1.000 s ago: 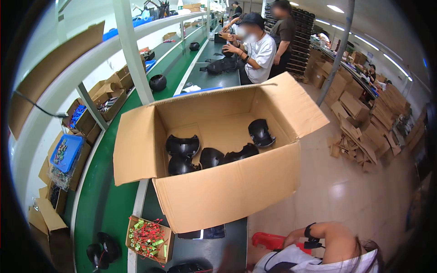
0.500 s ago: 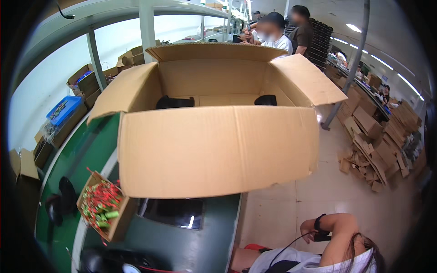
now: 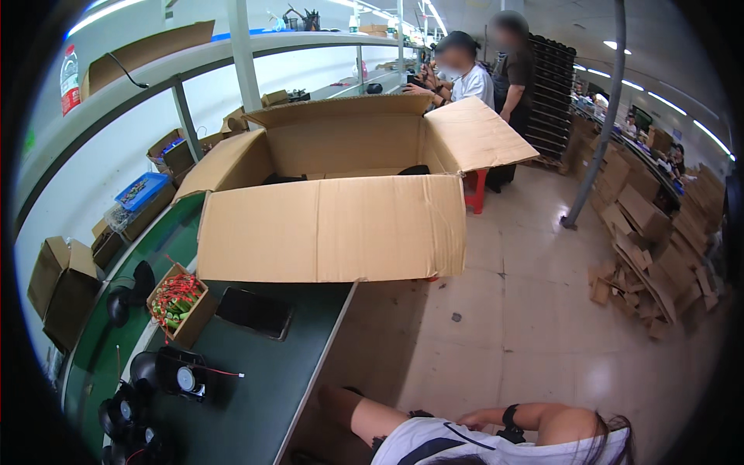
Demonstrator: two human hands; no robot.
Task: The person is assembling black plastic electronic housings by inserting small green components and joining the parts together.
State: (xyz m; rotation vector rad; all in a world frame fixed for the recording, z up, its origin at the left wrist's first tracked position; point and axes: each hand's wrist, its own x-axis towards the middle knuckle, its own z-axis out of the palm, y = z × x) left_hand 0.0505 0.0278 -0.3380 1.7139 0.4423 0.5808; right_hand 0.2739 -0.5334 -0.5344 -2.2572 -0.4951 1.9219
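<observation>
My right hand point(image 3: 472, 419) rests low beside my lap at the bottom of the view, below a black band on its wrist point(image 3: 511, 422). Its fingers are partly hidden by my white shirt, and nothing shows in it. No left hand can be made out. Ahead stands an open cardboard box point(image 3: 333, 232) with its flaps folded out, overhanging the bench edge. Two dark objects show in part inside it. Left of me on the green bench lie a black phone-like slab point(image 3: 254, 312), a small carton of red and green wired parts point(image 3: 180, 308) and a black speaker point(image 3: 186, 378).
More black speakers point(image 3: 122, 415) lie at the bench's near left. A blue tray point(image 3: 143, 191) and open cartons point(image 3: 66, 287) line the far side beneath a shelf. Two people point(image 3: 469, 74) are at the back. A metal pole point(image 3: 601, 124) and flattened cardboard point(image 3: 651, 271) stand right.
The view has shifted, so the box looks smaller and further left, and more bench shows. My right hand, curled and raised before, is now lower and closer to my body.
</observation>
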